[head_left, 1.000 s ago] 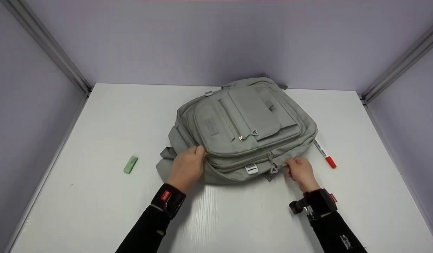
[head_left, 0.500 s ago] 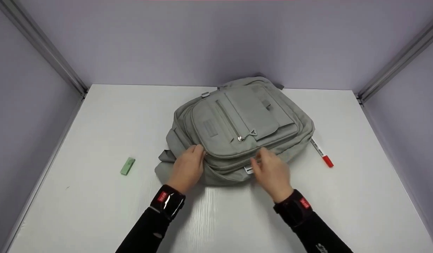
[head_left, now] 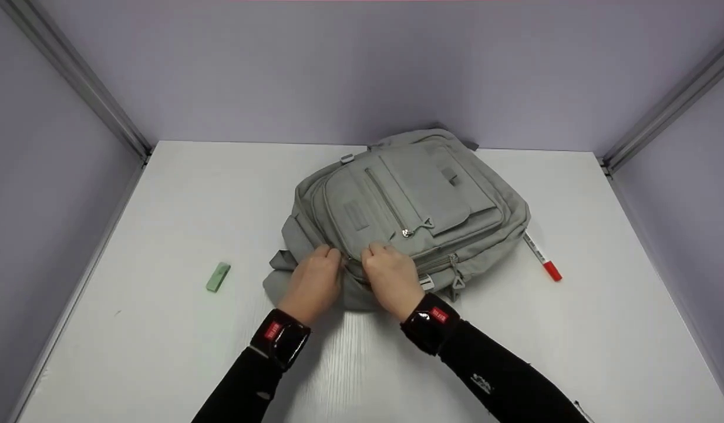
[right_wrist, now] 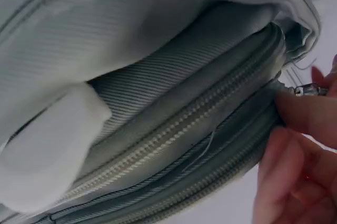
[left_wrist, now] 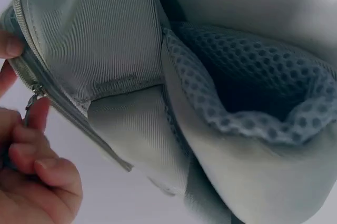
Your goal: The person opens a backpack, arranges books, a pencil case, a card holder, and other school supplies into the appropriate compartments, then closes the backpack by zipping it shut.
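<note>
A grey-green backpack (head_left: 362, 202) lies on its back, its bottom toward me. My left hand (head_left: 313, 283) pinches a metal zipper pull (left_wrist: 30, 105) at the lower left of the bag, as the left wrist view shows. Close beside it, my right hand (head_left: 391, 279) grips the zipper edge, thumb and finger pressed on the fabric in the right wrist view. Zipper tracks (right_wrist: 163, 139) run along the bag there. A second zipper pull with a triangular tab (head_left: 458, 282) hangs farther right. The side pocket with mesh lining (left_wrist: 242, 124) gapes.
On the white table (head_left: 162, 352), a green eraser-like block (head_left: 218, 277) lies to the left. A marker with a red cap (head_left: 552, 270) sticks out from under the bag's right side. Pale walls (head_left: 279, 70) stand at the back and sides.
My right hand has let go of the bag's lower right corner and moved left, to beside my left hand. The left hand keeps its hold; the bag stays in place.
</note>
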`<state>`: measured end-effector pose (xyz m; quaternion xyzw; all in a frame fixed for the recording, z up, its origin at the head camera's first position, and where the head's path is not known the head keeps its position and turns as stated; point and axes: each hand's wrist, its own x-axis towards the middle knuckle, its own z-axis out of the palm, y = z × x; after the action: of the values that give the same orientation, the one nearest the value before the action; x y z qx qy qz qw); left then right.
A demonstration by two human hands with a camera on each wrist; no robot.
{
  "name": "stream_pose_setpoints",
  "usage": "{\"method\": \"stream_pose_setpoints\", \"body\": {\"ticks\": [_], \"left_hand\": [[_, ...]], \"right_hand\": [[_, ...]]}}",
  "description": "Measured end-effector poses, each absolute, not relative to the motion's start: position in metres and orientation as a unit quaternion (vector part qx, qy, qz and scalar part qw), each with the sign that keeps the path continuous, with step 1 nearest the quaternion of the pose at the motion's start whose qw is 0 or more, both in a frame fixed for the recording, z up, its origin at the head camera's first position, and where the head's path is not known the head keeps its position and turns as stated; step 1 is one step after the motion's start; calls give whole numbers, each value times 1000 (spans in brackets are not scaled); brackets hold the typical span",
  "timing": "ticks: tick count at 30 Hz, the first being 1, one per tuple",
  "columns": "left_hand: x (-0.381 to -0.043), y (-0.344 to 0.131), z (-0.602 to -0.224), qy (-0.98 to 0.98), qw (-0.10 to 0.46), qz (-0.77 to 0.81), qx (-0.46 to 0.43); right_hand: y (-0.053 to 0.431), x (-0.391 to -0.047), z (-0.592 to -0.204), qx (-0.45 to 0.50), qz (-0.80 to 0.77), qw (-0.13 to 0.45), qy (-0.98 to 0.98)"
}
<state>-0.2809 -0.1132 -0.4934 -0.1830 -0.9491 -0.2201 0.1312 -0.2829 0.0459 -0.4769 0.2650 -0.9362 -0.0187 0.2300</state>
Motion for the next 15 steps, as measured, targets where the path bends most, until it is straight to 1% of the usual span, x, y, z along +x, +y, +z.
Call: {"method": "stream_pose_setpoints", "body": {"ticks": [5, 15], "left_hand": [[-294, -119, -491, -954, 119, -217, -167], [-309, -137, -492, -960, 88, -232, -128]], "right_hand": [[52, -284, -476, 288, -13, 207, -935], [85, -277, -482, 354, 41, 215, -909]]}}
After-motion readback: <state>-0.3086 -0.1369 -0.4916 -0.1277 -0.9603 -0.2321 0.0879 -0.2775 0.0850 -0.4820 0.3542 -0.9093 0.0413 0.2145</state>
